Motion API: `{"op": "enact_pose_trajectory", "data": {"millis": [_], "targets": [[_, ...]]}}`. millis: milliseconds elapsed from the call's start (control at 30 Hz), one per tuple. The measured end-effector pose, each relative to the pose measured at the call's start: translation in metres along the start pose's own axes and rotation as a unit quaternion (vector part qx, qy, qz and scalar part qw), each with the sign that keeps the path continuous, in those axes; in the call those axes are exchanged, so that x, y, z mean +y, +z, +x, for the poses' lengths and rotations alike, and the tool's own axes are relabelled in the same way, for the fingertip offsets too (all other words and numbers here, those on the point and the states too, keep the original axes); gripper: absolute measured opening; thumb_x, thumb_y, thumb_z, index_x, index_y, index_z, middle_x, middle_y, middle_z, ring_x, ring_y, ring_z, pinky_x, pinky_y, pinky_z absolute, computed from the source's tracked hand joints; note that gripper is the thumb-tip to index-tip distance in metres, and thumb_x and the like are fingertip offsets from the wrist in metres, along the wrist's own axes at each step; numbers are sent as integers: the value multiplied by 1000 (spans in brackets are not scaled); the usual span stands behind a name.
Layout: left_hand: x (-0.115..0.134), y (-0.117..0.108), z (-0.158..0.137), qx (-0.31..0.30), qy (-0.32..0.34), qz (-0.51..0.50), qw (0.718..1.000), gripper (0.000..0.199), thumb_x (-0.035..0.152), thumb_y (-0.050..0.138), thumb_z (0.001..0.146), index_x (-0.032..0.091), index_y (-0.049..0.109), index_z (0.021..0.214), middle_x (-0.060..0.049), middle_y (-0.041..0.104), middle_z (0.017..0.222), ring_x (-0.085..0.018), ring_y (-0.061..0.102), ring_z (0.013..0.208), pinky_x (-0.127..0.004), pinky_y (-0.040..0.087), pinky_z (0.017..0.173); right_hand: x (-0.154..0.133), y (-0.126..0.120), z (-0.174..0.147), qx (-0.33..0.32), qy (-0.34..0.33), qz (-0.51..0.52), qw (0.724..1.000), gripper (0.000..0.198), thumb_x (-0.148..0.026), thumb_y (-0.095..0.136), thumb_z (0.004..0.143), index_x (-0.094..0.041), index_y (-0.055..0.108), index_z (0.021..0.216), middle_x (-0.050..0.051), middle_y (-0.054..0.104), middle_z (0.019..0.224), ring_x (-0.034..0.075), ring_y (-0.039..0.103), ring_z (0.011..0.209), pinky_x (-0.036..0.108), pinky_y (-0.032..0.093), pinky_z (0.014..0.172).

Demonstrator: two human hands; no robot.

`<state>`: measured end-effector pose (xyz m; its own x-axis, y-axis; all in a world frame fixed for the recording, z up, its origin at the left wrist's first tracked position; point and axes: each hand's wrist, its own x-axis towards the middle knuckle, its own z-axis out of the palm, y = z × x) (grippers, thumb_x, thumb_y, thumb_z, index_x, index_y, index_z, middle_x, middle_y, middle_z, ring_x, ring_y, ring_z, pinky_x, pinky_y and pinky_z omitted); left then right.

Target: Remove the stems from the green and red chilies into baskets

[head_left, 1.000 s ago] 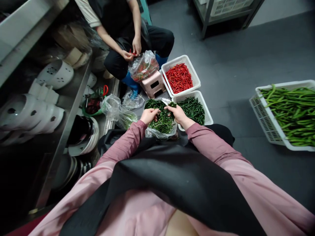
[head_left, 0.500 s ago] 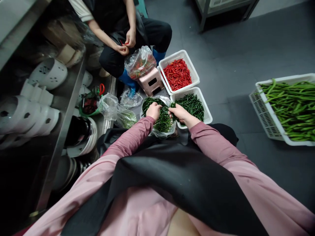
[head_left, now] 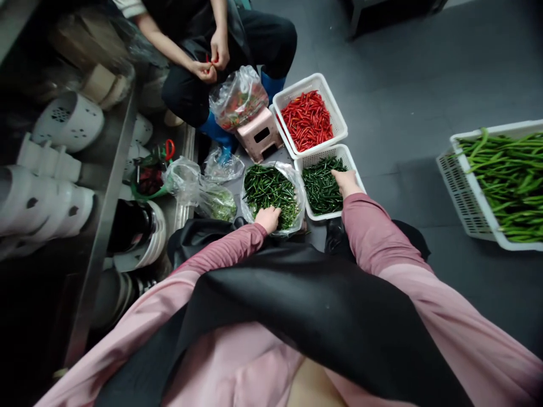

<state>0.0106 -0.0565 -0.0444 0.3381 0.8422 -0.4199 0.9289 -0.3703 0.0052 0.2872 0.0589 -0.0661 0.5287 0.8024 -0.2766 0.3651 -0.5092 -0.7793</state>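
My left hand [head_left: 268, 219] rests at the near edge of an open plastic bag [head_left: 300, 195] of green chillies [head_left: 267, 185]. Its fingers are bent together over paler stems; whatever they hold is hidden. On the right, my right hand [head_left: 345, 182] reaches over the rim of a white basket [head_left: 360, 182] with dark green chillies [head_left: 321, 183] inside. Its fingers stretch out above the heap and look apart, though their undersides are hidden. The bag and the basket stand side by side.
Behind is a white basket of red chillies [head_left: 307, 121]. A clear bag [head_left: 244, 99] lies on a pink stool [head_left: 259, 134] before a seated person whose hands [head_left: 212, 62] hold something red. Long green peppers fill a crate [head_left: 475, 198] at right; shelves with white pots [head_left: 70, 121] stand left.
My right hand has moved right, from above the bag with green chillies in its grasp to over the green chilli basket. My left hand has drawn nearer to me, to the bag's front edge.
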Motion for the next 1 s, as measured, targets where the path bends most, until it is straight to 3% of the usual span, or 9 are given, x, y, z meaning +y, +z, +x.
{"op": "enact_pose_trajectory", "data": {"millis": [133,200,267,333,400,500,600,800,1000], "targets": [[-5,4,-6,-8,2,-32,999,42,18,41,91,19,56,130,-14,60,115,-24,59,106,-35,47,90,-28,26,-32,-123,-200,-34,971,30,-15,50,87,-12,68,111,13,70,108,21,64,101,36,46,97],[-5,5,-6,-9,24,-45,999,43,18,43,90,19,57,131,-13,59,115,-25,59,108,-35,47,92,-37,43,-63,-239,-347,-84,903,32,-11,49,87,-17,71,110,10,70,112,20,62,107,33,43,100],[-5,8,-9,-8,59,-50,997,44,19,46,90,22,57,133,-13,59,118,-25,58,110,-37,47,94,-36,57,-93,-363,-453,-166,797,36,-6,53,83,-20,72,110,9,69,116,21,61,111,32,42,102],[-6,12,-16,-9,88,-60,994,45,20,49,89,25,59,133,-12,58,123,-26,57,112,-39,46,97,-27,65,-114,-434,-494,-255,709,38,-6,56,82,-21,72,112,11,67,121,22,63,109,33,44,99],[-10,16,-24,-5,105,-92,990,42,20,52,87,27,64,126,-10,58,126,-24,57,114,-38,46,100,-16,68,-124,-451,-494,-318,672,38,-6,55,83,-20,72,114,13,64,125,23,65,107,32,47,95],[-18,14,-24,38,61,-176,982,35,14,52,84,24,74,110,-8,62,121,-20,59,112,-31,45,102,-7,65,-127,-463,-474,-336,669,44,1,53,80,-21,74,112,11,60,133,23,64,112,28,47,95],[-26,2,-7,74,-66,-245,964,34,11,49,84,20,76,102,-7,69,110,-18,63,103,-28,47,99,-7,56,-127,-482,-436,-321,688,54,8,52,72,-22,74,111,6,55,140,21,63,115,25,47,98],[-12,-9,27,-7,-129,-246,961,26,28,53,87,20,76,97,-8,74,100,-21,67,99,-28,48,91,-16,28,-130,-372,-326,-329,804,46,-2,49,85,-15,65,126,10,61,133,19,58,122,27,41,105],[20,0,33,-20,-131,-163,978,38,43,60,82,17,69,108,-15,69,113,-27,66,101,-33,51,84,-18,10,-154,-433,-274,-405,757,34,-11,54,86,-20,74,113,9,71,114,25,65,110,27,47,93]]}}
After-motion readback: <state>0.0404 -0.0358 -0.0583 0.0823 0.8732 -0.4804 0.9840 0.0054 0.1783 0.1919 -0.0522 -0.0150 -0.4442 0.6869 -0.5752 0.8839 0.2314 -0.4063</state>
